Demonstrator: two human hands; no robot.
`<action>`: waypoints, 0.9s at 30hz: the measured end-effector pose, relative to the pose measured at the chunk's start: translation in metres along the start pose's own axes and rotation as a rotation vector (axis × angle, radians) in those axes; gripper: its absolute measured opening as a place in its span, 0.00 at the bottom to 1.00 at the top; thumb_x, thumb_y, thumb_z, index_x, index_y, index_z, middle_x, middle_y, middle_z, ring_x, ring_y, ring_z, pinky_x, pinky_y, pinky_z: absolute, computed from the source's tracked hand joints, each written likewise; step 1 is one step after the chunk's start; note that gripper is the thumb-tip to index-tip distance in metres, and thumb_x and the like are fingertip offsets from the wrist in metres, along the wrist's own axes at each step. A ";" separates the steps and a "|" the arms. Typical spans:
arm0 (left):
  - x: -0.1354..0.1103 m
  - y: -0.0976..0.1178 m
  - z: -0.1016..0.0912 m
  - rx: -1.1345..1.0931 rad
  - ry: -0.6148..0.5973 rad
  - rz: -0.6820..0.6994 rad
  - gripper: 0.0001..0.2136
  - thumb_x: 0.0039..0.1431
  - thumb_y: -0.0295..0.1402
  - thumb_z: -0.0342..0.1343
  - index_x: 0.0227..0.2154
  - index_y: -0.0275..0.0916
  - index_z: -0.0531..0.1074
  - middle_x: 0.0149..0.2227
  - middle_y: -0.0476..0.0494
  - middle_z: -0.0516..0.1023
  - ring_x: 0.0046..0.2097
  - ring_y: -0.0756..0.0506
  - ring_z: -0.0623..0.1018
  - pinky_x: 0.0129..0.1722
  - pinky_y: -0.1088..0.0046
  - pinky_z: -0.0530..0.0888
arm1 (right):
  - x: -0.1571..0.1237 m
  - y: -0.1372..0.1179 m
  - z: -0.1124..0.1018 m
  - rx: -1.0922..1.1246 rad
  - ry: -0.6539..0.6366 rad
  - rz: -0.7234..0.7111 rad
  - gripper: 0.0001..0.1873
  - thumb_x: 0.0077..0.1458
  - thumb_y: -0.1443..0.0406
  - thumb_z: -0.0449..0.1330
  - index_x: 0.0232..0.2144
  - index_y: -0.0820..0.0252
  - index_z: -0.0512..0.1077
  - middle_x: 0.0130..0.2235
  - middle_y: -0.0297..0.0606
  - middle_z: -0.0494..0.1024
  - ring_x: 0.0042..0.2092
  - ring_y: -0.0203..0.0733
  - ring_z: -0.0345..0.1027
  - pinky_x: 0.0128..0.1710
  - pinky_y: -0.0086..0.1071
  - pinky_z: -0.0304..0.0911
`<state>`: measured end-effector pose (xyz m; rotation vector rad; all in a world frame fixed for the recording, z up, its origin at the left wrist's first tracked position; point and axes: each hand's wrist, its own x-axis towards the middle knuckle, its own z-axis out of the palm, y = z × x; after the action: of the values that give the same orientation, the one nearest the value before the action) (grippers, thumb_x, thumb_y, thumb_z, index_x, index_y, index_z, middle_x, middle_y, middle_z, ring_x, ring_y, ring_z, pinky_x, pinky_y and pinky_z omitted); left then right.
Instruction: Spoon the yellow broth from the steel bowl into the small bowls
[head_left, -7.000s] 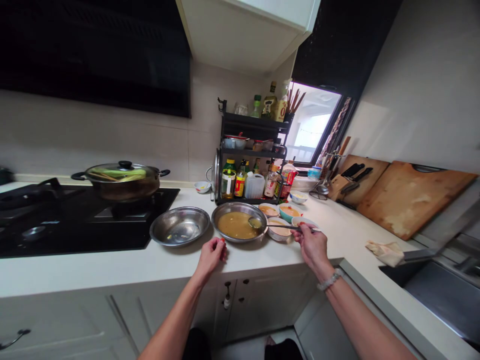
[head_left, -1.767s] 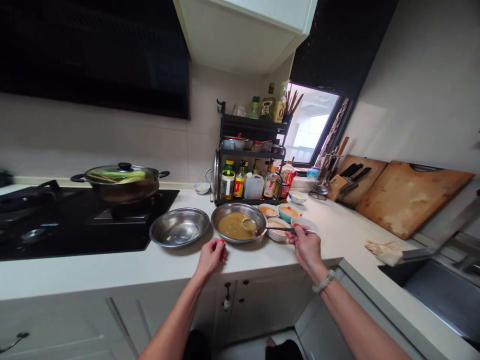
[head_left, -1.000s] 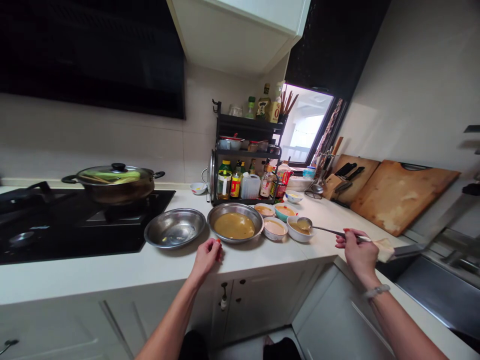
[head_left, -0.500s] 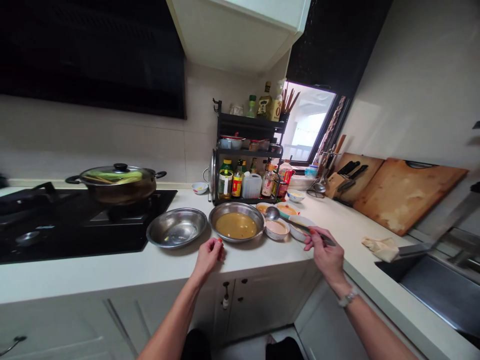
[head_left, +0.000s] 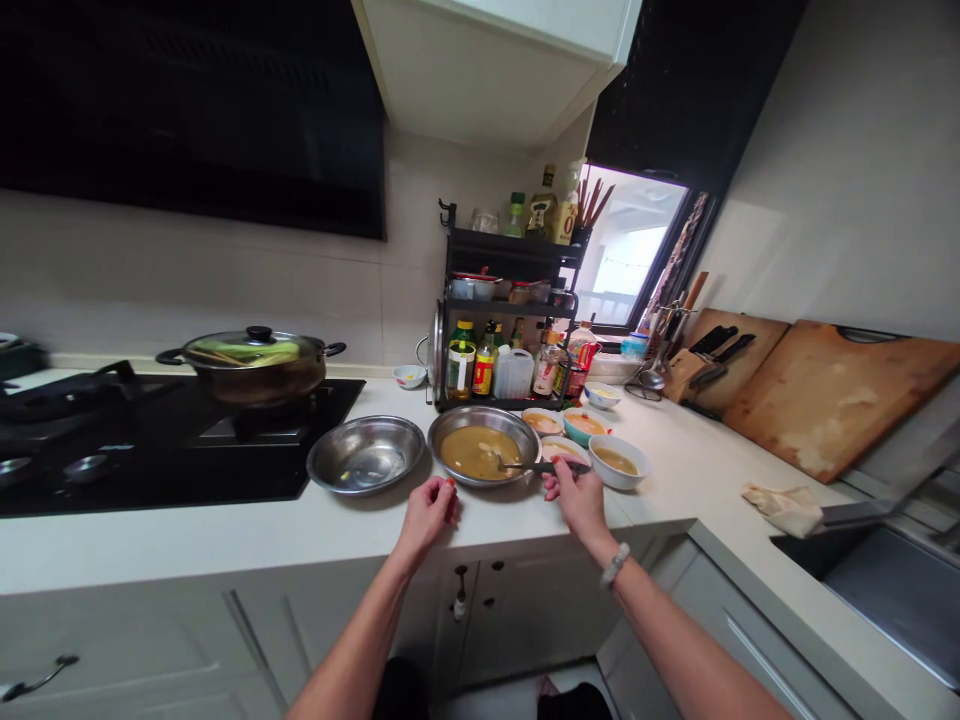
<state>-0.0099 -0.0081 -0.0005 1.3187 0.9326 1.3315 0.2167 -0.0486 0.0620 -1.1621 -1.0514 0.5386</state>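
With my right hand (head_left: 574, 490) I pinch 1 ladle (head_left: 531, 466), its long axis running leftward into the broth (head_left: 466, 454) in the steel basin (head_left: 478, 483), my left hand (head_left: 427, 514) curled closed near that rim, the white bowl (head_left: 622, 482) just right of my grip.

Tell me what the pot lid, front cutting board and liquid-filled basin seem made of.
Pot lid: probably clear, glossy glass, since green shows through. Front cutting board: wood or bamboo, matte, brown, blotchy. Basin: shiny metal, likely stainless steel, from silvery reflections.
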 end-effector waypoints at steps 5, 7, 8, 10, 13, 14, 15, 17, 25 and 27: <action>0.000 0.001 0.000 -0.013 -0.006 -0.017 0.21 0.50 0.52 0.55 0.19 0.38 0.65 0.16 0.53 0.67 0.18 0.52 0.66 0.18 0.77 0.66 | 0.007 -0.003 -0.004 0.185 0.139 0.127 0.20 0.42 0.53 0.66 0.31 0.61 0.68 0.17 0.32 0.72 0.19 0.38 0.68 0.14 0.26 0.61; 0.000 0.002 0.000 -0.005 -0.007 -0.019 0.21 0.49 0.53 0.54 0.20 0.38 0.65 0.16 0.53 0.67 0.18 0.52 0.66 0.18 0.77 0.66 | 0.008 -0.005 -0.007 0.221 0.151 0.133 0.20 0.40 0.54 0.66 0.31 0.61 0.68 0.16 0.31 0.71 0.20 0.39 0.68 0.13 0.26 0.60; 0.000 0.002 0.000 -0.001 -0.003 -0.020 0.21 0.49 0.53 0.54 0.20 0.38 0.65 0.16 0.53 0.67 0.18 0.52 0.66 0.18 0.77 0.66 | 0.008 -0.007 -0.009 0.232 0.152 0.136 0.19 0.40 0.55 0.67 0.30 0.61 0.68 0.16 0.30 0.71 0.20 0.39 0.68 0.13 0.26 0.60; 0.000 0.002 0.000 0.002 0.006 -0.021 0.21 0.49 0.53 0.55 0.19 0.38 0.65 0.16 0.53 0.66 0.18 0.52 0.66 0.18 0.77 0.65 | 0.008 -0.009 -0.012 0.245 0.156 0.139 0.19 0.39 0.56 0.67 0.29 0.60 0.67 0.16 0.31 0.71 0.20 0.39 0.67 0.14 0.26 0.60; 0.000 0.002 0.000 0.003 0.009 -0.012 0.21 0.49 0.53 0.55 0.19 0.38 0.65 0.16 0.53 0.66 0.18 0.52 0.66 0.18 0.77 0.65 | 0.007 -0.014 -0.017 0.267 0.166 0.141 0.18 0.38 0.57 0.68 0.28 0.60 0.67 0.16 0.31 0.72 0.20 0.38 0.67 0.14 0.26 0.60; 0.000 0.001 0.000 0.007 0.006 -0.007 0.21 0.50 0.52 0.55 0.19 0.38 0.65 0.16 0.53 0.66 0.18 0.52 0.66 0.18 0.77 0.65 | 0.007 -0.016 -0.018 0.276 0.169 0.143 0.17 0.38 0.57 0.68 0.28 0.60 0.67 0.17 0.31 0.72 0.20 0.38 0.67 0.14 0.26 0.60; 0.000 0.001 0.000 0.012 0.005 -0.002 0.20 0.50 0.52 0.54 0.19 0.38 0.65 0.16 0.53 0.66 0.18 0.52 0.66 0.18 0.77 0.65 | 0.007 -0.018 -0.020 0.284 0.170 0.144 0.17 0.38 0.58 0.68 0.28 0.60 0.68 0.17 0.31 0.72 0.19 0.38 0.66 0.14 0.26 0.60; 0.000 0.000 -0.001 0.019 0.003 0.001 0.20 0.51 0.52 0.54 0.19 0.38 0.65 0.16 0.53 0.66 0.19 0.52 0.66 0.18 0.77 0.65 | 0.007 -0.022 -0.024 0.299 0.174 0.142 0.16 0.38 0.58 0.68 0.27 0.60 0.68 0.17 0.31 0.72 0.19 0.37 0.66 0.13 0.26 0.59; 0.001 -0.001 0.000 -0.001 0.000 -0.003 0.20 0.51 0.51 0.54 0.20 0.38 0.65 0.16 0.53 0.66 0.18 0.52 0.66 0.19 0.77 0.66 | 0.016 -0.035 -0.046 0.311 0.255 0.137 0.16 0.35 0.61 0.68 0.27 0.62 0.69 0.18 0.32 0.73 0.18 0.35 0.66 0.13 0.24 0.58; 0.001 -0.001 0.000 0.003 0.001 -0.002 0.20 0.51 0.51 0.54 0.19 0.38 0.65 0.16 0.54 0.65 0.18 0.52 0.66 0.19 0.77 0.65 | 0.019 -0.038 -0.055 0.318 0.272 0.138 0.17 0.34 0.61 0.68 0.27 0.62 0.69 0.18 0.32 0.73 0.18 0.34 0.66 0.13 0.23 0.59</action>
<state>-0.0097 -0.0069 -0.0017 1.3189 0.9368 1.3299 0.2673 -0.0729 0.1031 -0.9955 -0.6291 0.6119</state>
